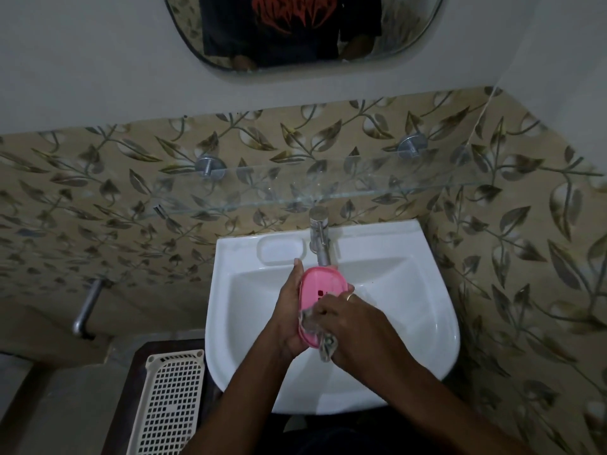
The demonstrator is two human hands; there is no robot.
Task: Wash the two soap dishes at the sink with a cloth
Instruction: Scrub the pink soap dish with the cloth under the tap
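Pink soap dish cupped in left hand fingers.

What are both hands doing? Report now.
Left hand: closed around the pink soap dish.
Right hand: closed on the cloth, pressing it to the dish.

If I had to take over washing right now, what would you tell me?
Left hand holds the pink soap dish over the sink, just under the tap.
Right hand grips the wet cloth and presses it on the dish's near end.
Done: nothing finished that I can see; this dish is mid-scrub.
Left: finish and rinse it. The second dish is not in view, so find and wash it.
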